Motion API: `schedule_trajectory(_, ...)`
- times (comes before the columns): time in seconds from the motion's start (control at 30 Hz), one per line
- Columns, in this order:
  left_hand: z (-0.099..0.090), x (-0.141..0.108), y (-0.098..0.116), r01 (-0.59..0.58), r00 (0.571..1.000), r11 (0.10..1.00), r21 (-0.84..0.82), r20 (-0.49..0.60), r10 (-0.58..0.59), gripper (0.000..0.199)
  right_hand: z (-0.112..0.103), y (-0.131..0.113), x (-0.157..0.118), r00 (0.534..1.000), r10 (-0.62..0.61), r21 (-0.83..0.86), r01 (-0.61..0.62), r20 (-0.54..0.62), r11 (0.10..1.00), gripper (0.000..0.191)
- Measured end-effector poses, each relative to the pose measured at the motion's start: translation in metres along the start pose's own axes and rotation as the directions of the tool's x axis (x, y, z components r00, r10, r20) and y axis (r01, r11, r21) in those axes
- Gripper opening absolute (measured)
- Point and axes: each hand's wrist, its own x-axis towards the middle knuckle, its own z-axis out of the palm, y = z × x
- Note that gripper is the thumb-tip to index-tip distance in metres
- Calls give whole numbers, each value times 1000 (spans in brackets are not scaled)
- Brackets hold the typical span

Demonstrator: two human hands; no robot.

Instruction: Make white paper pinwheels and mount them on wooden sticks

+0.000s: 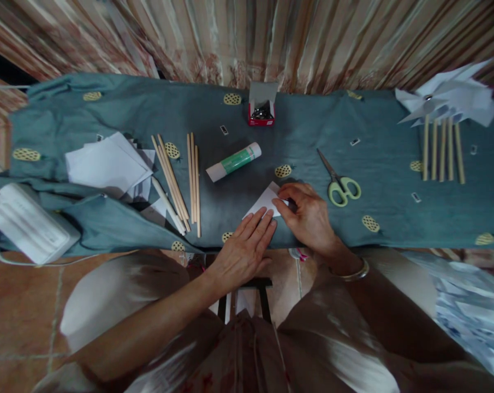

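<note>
A small folded piece of white paper [263, 201] lies on the cloth right in front of me. My left hand [247, 248] rests flat on its lower edge, fingers stretched out and holding nothing. At the paper's right corner, my right hand [306, 213] is closed, thumb and fingers pinching the sheet; part of that corner is hidden by the fingers. Just beyond the paper lies a glue stick [236, 161] with a green label. Scissors [340, 183] with pale green handles lie right of my right hand, blades pointing away.
Wooden sticks [192, 180] and a white pen [167, 204] lie to the left, near stacked paper sheets [107, 164]. An open red box [261, 112] holds small metal pieces. Paper pinwheels on sticks [443, 144] lie far right. A white power strip [29, 221] sits at the left edge.
</note>
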Motion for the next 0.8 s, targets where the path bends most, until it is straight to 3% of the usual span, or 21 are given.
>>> schedule_trajectory(0.53,0,0,-1,-5,1000,1000,28,-4,5,70,1,1,-2,1000,-4,-38,5,20,999,15)
schedule_trajectory(0.8,1,0,0,2,1000,998,61,18,-3,64,6,3,-16,999,12,-142,-4,51,990,58)
